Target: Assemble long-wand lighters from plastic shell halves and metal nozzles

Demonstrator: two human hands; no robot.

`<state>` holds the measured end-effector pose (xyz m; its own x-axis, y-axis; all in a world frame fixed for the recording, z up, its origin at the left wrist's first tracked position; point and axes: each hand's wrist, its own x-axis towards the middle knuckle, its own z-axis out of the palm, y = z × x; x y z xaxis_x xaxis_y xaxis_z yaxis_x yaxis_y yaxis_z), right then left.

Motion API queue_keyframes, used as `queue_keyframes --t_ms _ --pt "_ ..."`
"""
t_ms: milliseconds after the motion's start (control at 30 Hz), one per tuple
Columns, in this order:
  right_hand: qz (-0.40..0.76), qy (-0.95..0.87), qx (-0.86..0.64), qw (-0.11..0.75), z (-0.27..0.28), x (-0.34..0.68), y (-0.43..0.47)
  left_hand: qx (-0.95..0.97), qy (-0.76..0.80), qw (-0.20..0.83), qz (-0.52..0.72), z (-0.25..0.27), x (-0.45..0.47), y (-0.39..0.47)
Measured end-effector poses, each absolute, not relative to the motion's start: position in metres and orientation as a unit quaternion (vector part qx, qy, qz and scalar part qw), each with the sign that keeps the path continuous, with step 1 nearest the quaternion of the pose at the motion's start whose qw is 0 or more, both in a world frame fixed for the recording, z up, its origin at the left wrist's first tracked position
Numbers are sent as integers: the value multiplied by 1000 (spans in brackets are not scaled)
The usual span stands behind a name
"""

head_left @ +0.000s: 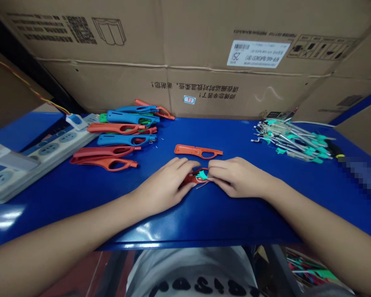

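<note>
My left hand (168, 183) is closed round an orange lighter casing (189, 179), low over the blue table. In the casing sits a teal trigger piece (201, 175), with a thin pale wire or tube (200, 186) sticking out below it. My right hand (243, 177) pinches the casing's right end beside the teal piece; the fingertips hide what exactly they grip. Just beyond both hands lies another orange half casing (187, 150) with a looped handle.
Several orange, blue and green lighter casings (120, 140) are piled at the left, near a white power strip (49, 156). To the right lies a heap of metal lighter tubes with teal parts (293, 140). A large cardboard box (200, 45) stands along the back of the blue table (235, 218).
</note>
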<state>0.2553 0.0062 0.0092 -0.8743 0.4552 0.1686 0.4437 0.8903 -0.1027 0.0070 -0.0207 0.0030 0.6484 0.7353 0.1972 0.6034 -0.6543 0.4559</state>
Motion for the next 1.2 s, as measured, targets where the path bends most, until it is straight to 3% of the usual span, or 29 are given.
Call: queue_keyframes --t_ms 267,633,1200 --pt "-10 -974 -214 69 11 252 4 895 376 163 177 3 7 -22" --pt "190 -904 -346 161 13 254 11 879 386 188 206 -1 11 -21" --pt "158 -928 -321 101 13 255 11 861 403 217 222 3 10 -18"
